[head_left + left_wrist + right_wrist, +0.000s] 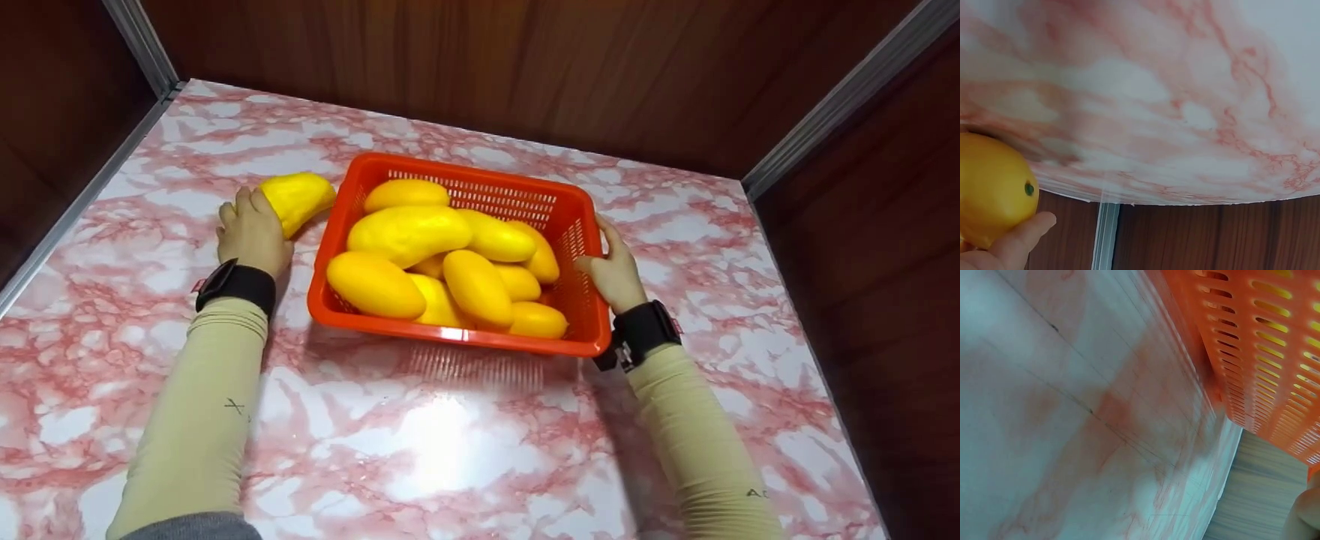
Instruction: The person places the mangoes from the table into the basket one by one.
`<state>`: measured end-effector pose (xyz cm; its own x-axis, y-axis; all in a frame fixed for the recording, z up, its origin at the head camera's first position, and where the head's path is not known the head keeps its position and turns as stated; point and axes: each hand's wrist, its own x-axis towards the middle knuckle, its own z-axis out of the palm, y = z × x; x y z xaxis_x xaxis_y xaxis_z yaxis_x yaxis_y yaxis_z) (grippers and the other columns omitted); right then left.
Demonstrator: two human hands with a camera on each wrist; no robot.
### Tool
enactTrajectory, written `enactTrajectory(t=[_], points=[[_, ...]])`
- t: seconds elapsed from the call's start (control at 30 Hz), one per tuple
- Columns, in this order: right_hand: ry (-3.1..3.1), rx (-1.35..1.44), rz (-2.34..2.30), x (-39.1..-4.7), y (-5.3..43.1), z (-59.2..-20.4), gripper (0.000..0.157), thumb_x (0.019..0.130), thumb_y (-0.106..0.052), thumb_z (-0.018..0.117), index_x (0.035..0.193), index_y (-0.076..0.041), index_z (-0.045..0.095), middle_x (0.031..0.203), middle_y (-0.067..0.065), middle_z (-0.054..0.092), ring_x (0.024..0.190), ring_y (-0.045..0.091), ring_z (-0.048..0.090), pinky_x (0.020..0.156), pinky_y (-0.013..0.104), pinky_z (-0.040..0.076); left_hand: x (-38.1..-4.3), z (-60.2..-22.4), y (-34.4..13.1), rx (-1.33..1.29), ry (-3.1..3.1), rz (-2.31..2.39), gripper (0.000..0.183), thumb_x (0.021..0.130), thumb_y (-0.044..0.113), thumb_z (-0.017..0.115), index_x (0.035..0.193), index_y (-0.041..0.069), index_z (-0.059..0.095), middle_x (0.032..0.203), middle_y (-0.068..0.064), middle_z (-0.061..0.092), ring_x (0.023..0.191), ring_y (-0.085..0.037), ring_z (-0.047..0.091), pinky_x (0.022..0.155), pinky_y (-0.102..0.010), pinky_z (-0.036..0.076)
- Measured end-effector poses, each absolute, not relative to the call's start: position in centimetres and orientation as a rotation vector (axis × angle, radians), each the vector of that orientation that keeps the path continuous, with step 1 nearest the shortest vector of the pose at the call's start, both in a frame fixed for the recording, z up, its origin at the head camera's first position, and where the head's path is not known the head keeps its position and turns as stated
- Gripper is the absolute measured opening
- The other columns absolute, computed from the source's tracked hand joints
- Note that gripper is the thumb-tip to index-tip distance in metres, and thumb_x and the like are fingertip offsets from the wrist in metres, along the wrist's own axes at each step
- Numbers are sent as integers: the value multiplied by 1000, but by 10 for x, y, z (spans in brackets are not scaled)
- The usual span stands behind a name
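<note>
An orange-red plastic basket with slotted walls holds several smooth yellow mangoes. On its right side my right hand grips the rim, thumb over the top edge and fingers outside. The slotted side wall fills the upper right of the right wrist view, with a bit of that hand at the lower right edge. Left of the basket, my left hand holds a larger yellow fruit with a tapered end pointing at the basket. The left wrist view shows its rounded end with a small dark green spot; the palm side is hidden.
The table has a red-and-white marbled top. Dark wood-look panels stand along its back and both sides, with metal strips at the corners. Light glares off the tabletop in front of the basket.
</note>
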<state>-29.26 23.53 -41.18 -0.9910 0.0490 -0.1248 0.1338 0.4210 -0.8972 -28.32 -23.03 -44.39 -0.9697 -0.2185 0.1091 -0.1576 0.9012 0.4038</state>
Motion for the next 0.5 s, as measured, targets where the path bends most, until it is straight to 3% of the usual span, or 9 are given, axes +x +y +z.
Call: enactTrajectory(t=[0.27,0.5], points=[[2574,162,-1649,-292,235,-410,83,83,-3,59,157,-27,29,131,24,57,102,27,62,75,29,56,-281,-446,-231,257,-2847,-552,68,83,9,72,131,-16,31,127,-37,40,114,-55,42,89,-65,44],[2590,161,-1635,-292,235,-411,84,82,-2,58,157,-25,28,130,24,58,100,27,63,74,28,56,-281,-450,-233,295,-2784,-587,77,81,10,73,140,-11,28,129,-35,40,114,-55,44,88,-65,46]])
